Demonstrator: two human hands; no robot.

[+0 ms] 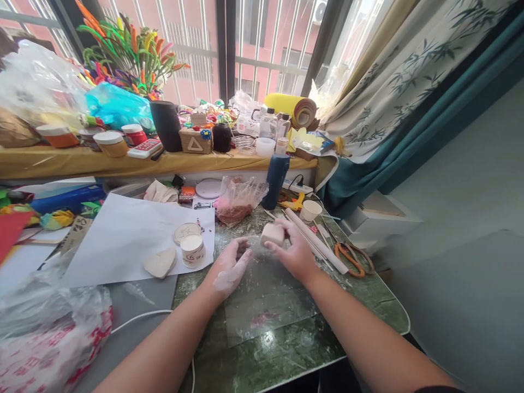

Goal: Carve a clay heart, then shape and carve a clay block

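Observation:
My right hand [298, 252] is closed around a pale lump of clay [273, 234], with thumb and fingers on its sides, above a clear plastic sheet [268, 300]. To the left of the lump, my left hand [230, 268] holds nothing. Its fingers are slightly bent, the thumb stands apart, and white powder coats the thumb side. Left of that hand, a white paper cup [192, 251], a flat pale clay piece [160, 263] and a round pale disc [187, 232] rest on a large white paper [118, 240].
Behind my hands stand a bag of reddish-brown material [235, 210] and a dark blue bottle [275, 183]. At right lie a pale rolling pin [317, 240], orange-handled scissors [350, 261], a yellow glue gun [295, 202] and a small cup [311, 210]. A crumpled plastic bag [53, 333] fills the near left.

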